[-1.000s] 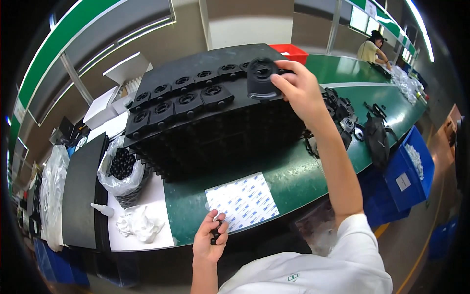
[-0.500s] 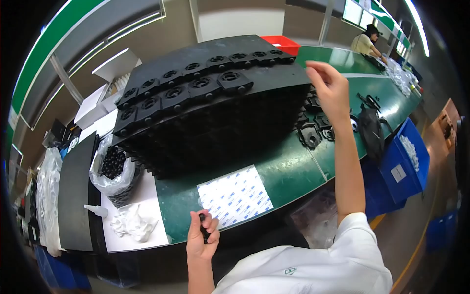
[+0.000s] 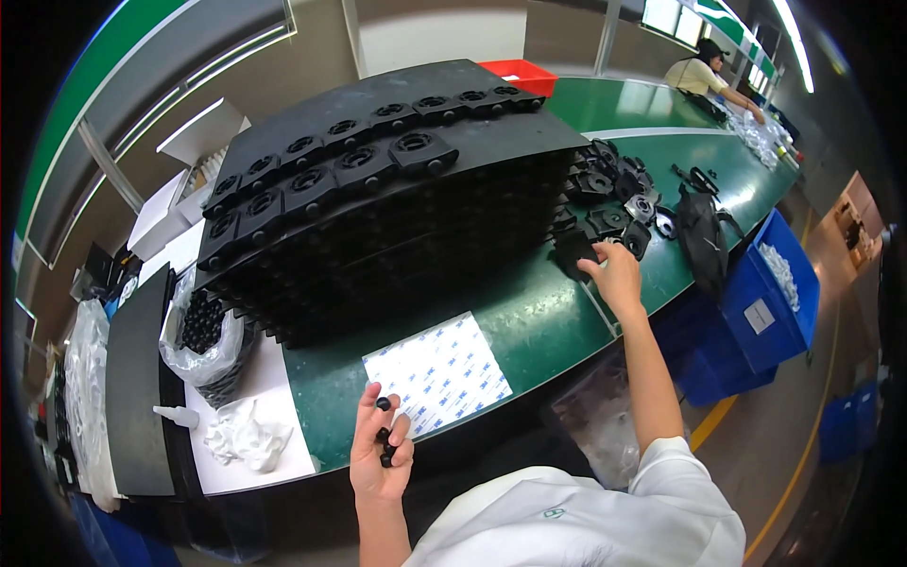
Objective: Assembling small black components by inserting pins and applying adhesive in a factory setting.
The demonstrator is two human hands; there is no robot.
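Observation:
My left hand (image 3: 378,458) is turned up, fingers curled around several small black balls (image 3: 383,436), one pinched near the fingertips. It is beside a white sheet with blue print (image 3: 439,373) at the table's near edge. Farther right, my right hand (image 3: 616,282) grips a dark plastic part (image 3: 573,253) between thumb and fingers, just in front of a pile of black plastic parts (image 3: 614,180). A tall stack of black boards (image 3: 397,85) fills the middle, with two rows of black ring-topped parts (image 3: 359,161) lying on top.
At left stand an open plastic bag of black balls (image 3: 201,321), a small white bottle (image 3: 178,416) and crumpled white cloth (image 3: 248,437). A blue bin (image 3: 784,307) is off the right table edge. Behind the stack is a red tray (image 3: 529,77); a co-worker (image 3: 694,76) sits far right.
My right hand has come down from the stack's right corner to the pile and taken hold of a dark part. The left fingers have loosened, showing more balls.

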